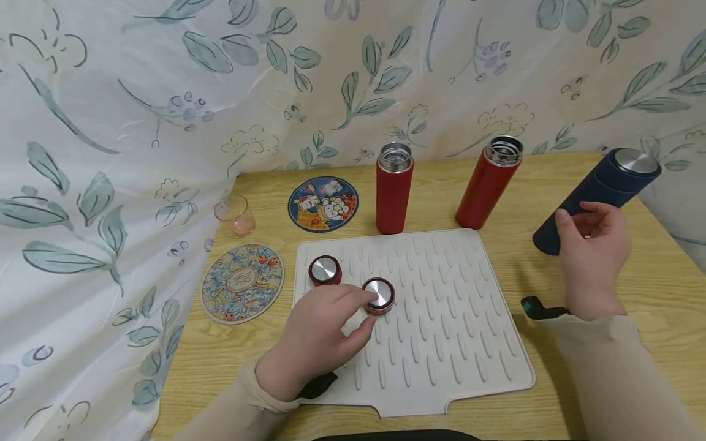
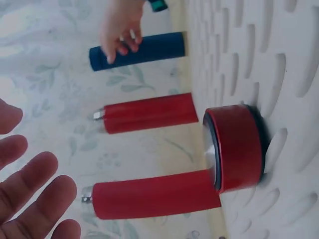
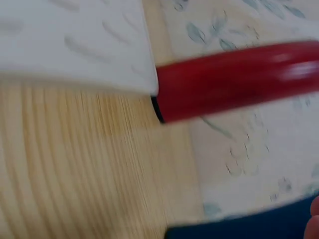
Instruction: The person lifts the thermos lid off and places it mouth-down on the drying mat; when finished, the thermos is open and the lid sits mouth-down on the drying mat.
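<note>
My left hand [image 1: 325, 337] hovers over the white ribbed mat [image 1: 458, 318], fingers loosely bent beside a red bottle lid [image 1: 379, 294] with a steel top. In the left wrist view the fingers [image 2: 42, 199] are apart from that lid [image 2: 238, 149]. A second red lid [image 1: 324, 271] lies on the mat, farther left. At the right, my right hand [image 1: 595, 257] is beside a capped navy thermos bottle [image 1: 584, 193], its fingers loosely bent and not wrapped round it; contact is unclear. Two lidless red thermos bottles [image 1: 393, 199] [image 1: 485, 190] stand behind the mat.
Two round patterned coasters [image 1: 323, 204] [image 1: 242, 283] lie on the wooden table [image 1: 651, 294] left of the bottles. A small pinkish clear glass [image 1: 237, 215] stands by the left edge. Floral cloth [image 1: 353, 86] hangs behind the table and along its left side.
</note>
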The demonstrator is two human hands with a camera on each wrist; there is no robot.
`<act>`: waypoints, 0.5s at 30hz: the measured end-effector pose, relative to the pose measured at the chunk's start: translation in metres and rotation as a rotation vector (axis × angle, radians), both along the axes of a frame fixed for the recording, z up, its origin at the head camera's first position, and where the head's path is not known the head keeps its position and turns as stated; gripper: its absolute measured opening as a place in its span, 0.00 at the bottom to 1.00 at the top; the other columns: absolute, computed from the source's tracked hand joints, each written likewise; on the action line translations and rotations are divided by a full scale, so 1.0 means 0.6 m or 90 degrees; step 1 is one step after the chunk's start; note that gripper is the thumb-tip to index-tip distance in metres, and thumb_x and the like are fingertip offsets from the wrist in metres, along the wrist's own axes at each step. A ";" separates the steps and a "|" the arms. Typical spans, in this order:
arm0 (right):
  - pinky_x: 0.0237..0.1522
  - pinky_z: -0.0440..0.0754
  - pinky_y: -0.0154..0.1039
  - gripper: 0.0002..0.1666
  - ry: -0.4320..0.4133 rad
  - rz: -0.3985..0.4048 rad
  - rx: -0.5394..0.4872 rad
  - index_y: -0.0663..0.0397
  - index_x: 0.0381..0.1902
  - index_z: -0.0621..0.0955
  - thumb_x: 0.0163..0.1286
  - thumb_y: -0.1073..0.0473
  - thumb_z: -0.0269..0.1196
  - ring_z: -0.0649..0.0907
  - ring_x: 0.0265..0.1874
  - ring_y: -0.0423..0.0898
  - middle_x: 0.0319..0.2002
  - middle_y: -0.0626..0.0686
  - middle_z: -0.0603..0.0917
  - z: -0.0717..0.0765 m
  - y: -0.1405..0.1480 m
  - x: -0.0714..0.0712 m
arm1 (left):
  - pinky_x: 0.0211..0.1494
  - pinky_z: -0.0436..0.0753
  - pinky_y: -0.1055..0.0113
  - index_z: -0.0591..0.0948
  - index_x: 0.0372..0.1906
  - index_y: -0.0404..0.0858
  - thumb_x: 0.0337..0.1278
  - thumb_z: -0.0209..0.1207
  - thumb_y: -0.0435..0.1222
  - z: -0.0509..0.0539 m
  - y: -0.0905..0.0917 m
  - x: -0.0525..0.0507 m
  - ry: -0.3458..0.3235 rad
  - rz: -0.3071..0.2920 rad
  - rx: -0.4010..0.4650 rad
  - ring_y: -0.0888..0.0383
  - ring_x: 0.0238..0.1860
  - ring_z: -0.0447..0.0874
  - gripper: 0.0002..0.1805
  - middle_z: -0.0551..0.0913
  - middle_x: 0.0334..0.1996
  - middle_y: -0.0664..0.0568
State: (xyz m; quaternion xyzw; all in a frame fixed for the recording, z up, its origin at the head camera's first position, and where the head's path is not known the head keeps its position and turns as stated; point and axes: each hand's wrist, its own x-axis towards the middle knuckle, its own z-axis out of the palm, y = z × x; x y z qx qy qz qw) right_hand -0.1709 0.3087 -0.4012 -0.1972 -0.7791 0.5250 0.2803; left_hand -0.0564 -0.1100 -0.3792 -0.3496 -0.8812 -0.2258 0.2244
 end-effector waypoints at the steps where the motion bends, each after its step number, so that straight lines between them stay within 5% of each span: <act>1: 0.47 0.75 0.26 0.22 0.016 -0.019 -0.011 0.44 0.66 0.80 0.78 0.53 0.71 0.78 0.43 0.31 0.43 0.34 0.77 0.002 0.005 0.003 | 0.45 0.89 0.61 0.91 0.52 0.42 0.58 0.77 0.38 0.000 -0.005 0.005 0.003 0.001 0.004 0.59 0.42 0.92 0.17 0.94 0.43 0.55; 5: 0.52 0.75 0.27 0.32 0.041 -0.062 -0.103 0.44 0.70 0.75 0.73 0.56 0.75 0.78 0.47 0.33 0.49 0.37 0.77 0.008 0.024 0.006 | 0.43 0.89 0.61 0.91 0.53 0.43 0.55 0.76 0.36 -0.010 -0.023 0.020 0.000 0.008 0.022 0.59 0.41 0.92 0.18 0.94 0.43 0.56; 11: 0.68 0.70 0.33 0.56 -0.070 -0.031 -0.182 0.23 0.82 0.59 0.67 0.49 0.80 0.71 0.63 0.32 0.68 0.34 0.68 0.003 0.047 -0.009 | 0.43 0.89 0.60 0.91 0.51 0.43 0.51 0.76 0.34 -0.033 -0.047 0.039 0.005 0.028 0.032 0.58 0.39 0.91 0.19 0.93 0.41 0.56; 15: 0.78 0.64 0.36 0.59 -0.113 -0.006 -0.192 0.17 0.82 0.56 0.67 0.52 0.80 0.67 0.69 0.32 0.75 0.33 0.64 -0.007 0.060 -0.023 | 0.43 0.90 0.60 0.90 0.51 0.42 0.51 0.78 0.35 -0.041 -0.055 0.048 -0.014 0.044 0.028 0.58 0.40 0.92 0.20 0.93 0.42 0.56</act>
